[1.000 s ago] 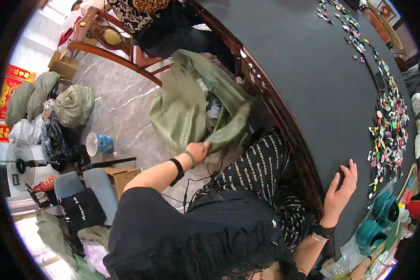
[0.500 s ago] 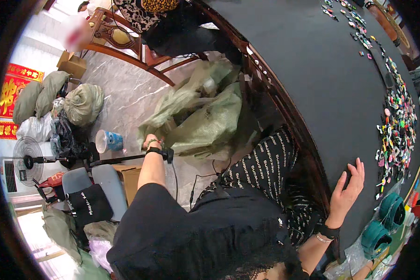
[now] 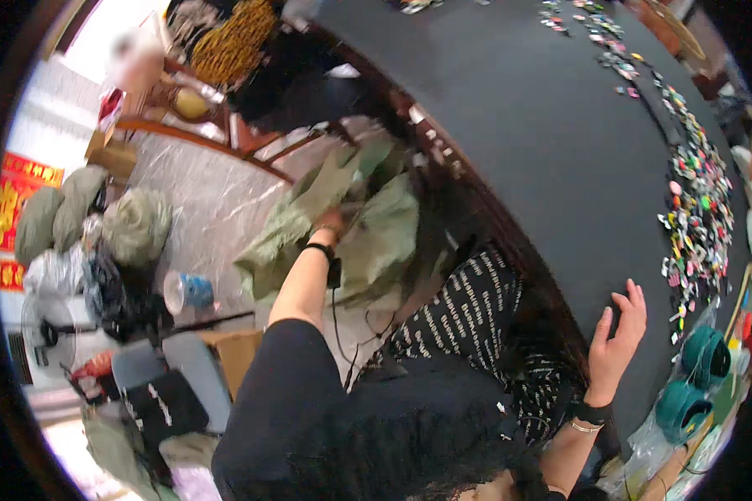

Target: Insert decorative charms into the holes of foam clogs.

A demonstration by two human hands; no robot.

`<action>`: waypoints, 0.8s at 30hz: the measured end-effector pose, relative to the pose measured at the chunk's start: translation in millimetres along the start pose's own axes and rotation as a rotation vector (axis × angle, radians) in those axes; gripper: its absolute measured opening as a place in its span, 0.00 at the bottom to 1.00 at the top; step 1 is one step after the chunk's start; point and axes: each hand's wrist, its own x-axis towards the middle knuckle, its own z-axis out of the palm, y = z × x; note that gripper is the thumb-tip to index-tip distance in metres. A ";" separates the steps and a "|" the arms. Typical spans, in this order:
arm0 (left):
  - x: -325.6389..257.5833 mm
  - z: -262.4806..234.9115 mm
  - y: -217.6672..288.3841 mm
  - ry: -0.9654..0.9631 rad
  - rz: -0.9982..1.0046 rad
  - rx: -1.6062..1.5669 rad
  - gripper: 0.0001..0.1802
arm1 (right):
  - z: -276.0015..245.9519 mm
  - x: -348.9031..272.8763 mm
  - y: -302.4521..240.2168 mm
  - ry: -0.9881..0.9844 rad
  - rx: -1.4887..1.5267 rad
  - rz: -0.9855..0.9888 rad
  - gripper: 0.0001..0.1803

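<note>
A crumpled green woven sack point(image 3: 384, 242) sits on the floor to the left of the table. My left hand point(image 3: 332, 221) reaches over its near side to the mouth; the fingers are blurred and partly hidden by the folds, so whether they hold anything is unclear. My right hand point(image 3: 620, 338) rests at the edge of the dark-topped table point(image 3: 543, 142), fingers extended and thumb apart, holding nothing. Along the table's right side lies a long spread of small multicoloured pieces point(image 3: 700, 221), too small to name, beyond my right fingertips.
Two teal rolls point(image 3: 685, 409) lie in clear plastic on the table's near right. Left are a wooden chair point(image 3: 217, 146), a white-and-blue bucket point(image 3: 190, 291), stuffed sacks point(image 3: 138, 224), a fan point(image 3: 50, 334) and a grey chair point(image 3: 196, 367). A black cable point(image 3: 339, 334) hangs near my left forearm.
My left hand has moved from the sack's near left edge to its mouth, further right and away from me. My right hand stays at the table edge. The view has shifted slightly.
</note>
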 end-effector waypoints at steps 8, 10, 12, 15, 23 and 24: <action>-2.0 24.3 -35.0 -0.096 0.148 0.161 0.44 | 0.3 -0.9 -4.0 0.007 0.071 0.051 0.12; -15.5 5.8 6.6 -0.218 0.123 0.151 0.38 | -4.0 -6.8 -1.1 0.014 0.034 0.069 0.12; -43.2 -16.5 22.6 -0.330 0.053 0.155 0.32 | -5.8 -9.9 -1.1 0.028 0.029 0.070 0.12; -93.4 -36.7 21.5 0.060 0.050 -0.018 0.18 | -5.2 -10.5 0.5 0.033 0.017 0.066 0.12; -183.5 -124.2 24.4 0.171 0.444 -0.022 0.04 | -2.2 -9.9 1.0 0.064 0.038 0.022 0.11; -193.6 -134.7 26.3 0.230 0.475 -0.135 0.04 | -2.5 -9.9 1.0 0.070 0.047 0.017 0.11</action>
